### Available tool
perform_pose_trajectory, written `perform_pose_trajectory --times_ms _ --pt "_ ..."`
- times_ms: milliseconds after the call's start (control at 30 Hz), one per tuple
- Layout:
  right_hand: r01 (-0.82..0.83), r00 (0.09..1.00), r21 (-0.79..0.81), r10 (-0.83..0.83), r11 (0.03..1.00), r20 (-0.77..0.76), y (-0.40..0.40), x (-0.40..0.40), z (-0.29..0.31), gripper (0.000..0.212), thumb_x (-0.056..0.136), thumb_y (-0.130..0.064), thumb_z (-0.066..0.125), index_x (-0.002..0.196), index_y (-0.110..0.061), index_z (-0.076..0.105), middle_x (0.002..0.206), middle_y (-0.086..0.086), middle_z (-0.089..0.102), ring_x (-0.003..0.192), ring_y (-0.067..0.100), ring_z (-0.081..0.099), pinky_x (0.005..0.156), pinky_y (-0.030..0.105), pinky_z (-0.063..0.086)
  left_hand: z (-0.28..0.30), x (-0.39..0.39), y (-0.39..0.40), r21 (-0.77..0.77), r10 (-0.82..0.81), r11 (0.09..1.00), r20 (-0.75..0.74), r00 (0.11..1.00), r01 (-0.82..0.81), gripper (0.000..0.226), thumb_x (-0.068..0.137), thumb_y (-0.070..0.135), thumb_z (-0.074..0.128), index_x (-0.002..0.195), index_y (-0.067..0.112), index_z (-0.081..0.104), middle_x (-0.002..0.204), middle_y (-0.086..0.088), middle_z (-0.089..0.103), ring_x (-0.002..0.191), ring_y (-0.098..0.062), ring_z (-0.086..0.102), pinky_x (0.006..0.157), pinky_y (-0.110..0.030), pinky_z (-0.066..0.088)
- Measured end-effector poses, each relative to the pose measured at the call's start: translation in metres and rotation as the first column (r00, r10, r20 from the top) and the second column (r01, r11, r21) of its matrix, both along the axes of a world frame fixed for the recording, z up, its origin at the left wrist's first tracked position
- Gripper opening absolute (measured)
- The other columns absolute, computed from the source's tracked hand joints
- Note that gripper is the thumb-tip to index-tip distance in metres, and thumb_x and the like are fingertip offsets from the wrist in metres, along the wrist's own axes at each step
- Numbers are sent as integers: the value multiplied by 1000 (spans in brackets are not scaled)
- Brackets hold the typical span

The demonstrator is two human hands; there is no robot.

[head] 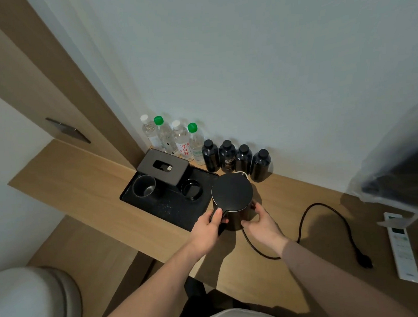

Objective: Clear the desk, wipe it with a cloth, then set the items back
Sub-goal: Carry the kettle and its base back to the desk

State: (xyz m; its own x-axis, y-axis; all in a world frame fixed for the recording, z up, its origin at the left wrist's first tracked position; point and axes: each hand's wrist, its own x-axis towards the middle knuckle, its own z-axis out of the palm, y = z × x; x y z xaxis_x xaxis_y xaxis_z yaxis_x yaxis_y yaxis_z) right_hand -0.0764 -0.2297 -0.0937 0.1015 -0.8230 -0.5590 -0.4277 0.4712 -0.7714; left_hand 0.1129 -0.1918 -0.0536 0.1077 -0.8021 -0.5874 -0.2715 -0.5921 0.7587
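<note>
Pale wall [259, 71] ran behind a wooden desk [83, 174] that stood against it, with a wood panel [41, 77] rising at the left. From my remote seat I saw both hands on a black kettle [232, 198] standing on the desk just right of a black tray [167, 209]. My left hand [210, 223] had its fingers curled round the kettle's handle, thumb on top. My right hand [259, 222] cupped the kettle's right side, fingers bent against the body, thumb toward me. A black cord [326, 208] looped away from the kettle's base across the desk to a plug [364, 261] lying loose near the front edge.

On the tray sat a black tissue box [162, 166] at the back, a dark cup [144, 187] at the left and a low round dish [192, 189] beside the kettle. Against the wall stood four clear water bottles [175, 140], two with green caps and two with white, and just right of them four small dark bottles [235, 158] in a row. A white remote [401, 247] lay at the desk's right end, near something wrapped in clear plastic [397, 160]. A pale rounded seat [29, 303] showed at lower left.
</note>
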Motion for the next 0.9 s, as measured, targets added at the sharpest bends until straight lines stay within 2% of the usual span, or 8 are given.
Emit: perform_pose_trajectory --times_ms 133,200,267,400,533,633,733,900 --pt "-43 986 -12 41 999 -162 -5 -31 -35 87 89 -31 77 159 -40 27 158 -6 42 113 14 67 98 39 57 0 2 -26 7 16 1000 3 1000 -16 38 105 58 41 120 32 64 103 13 76 110 -12 66 104 -51 52" --pt "-66 949 5 64 998 -309 1 -57 -56 86 85 -34 80 156 -43 31 156 -4 42 122 21 61 96 43 59 3 1 -38 10 30 1000 -26 999 -30 38 105 57 40 120 31 64 103 12 76 110 -13 66 106 -50 51" --pt "-68 900 11 66 998 -431 13 -83 -65 80 87 -27 79 154 -37 38 154 -1 43 125 25 58 98 45 59 6 -4 -49 8 62 998 -50 997 -62 39 105 58 41 121 31 63 102 11 76 111 -13 66 105 -50 52" --pt "-170 796 16 147 985 -587 41 -125 -64 64 92 -23 71 152 -24 47 156 5 41 137 29 47 113 42 47 6 -16 -58 14 57 998 -58 997 -56 43 104 60 41 126 29 61 106 11 74 112 -13 65 106 -50 52" --pt "-105 818 50 115 993 -564 50 -143 -69 63 92 -22 72 149 -25 47 157 7 37 136 29 49 111 45 49 -2 -12 -55 7 21 1000 -20 1000 -21 47 101 64 43 123 28 63 109 10 73 113 -14 65 107 -50 51" --pt "100 835 11 -78 995 -545 40 -157 -66 76 90 -19 76 155 -19 37 163 9 22 131 35 54 106 50 52 -3 -1 -46 -44 -19 999 75 997 22 46 95 70 46 104 29 65 103 4 72 102 -18 70 99 -48 57" --pt "294 787 -6 -245 956 -566 24 -185 -61 92 88 -20 77 161 -22 21 167 7 11 137 43 47 106 55 50 2 6 -36 -112 -71 989 197 978 95 41 101 58 49 93 20 62 90 -6 69 90 -25 68 89 -46 57" --pt "324 769 133 -179 937 -613 24 -220 -71 85 89 -23 72 162 -21 27 167 15 13 141 45 41 116 57 40 8 7 -35 -150 -122 972 331 936 180 29 105 47 51 94 22 62 84 -2 69 82 -20 68 78 -37 56"
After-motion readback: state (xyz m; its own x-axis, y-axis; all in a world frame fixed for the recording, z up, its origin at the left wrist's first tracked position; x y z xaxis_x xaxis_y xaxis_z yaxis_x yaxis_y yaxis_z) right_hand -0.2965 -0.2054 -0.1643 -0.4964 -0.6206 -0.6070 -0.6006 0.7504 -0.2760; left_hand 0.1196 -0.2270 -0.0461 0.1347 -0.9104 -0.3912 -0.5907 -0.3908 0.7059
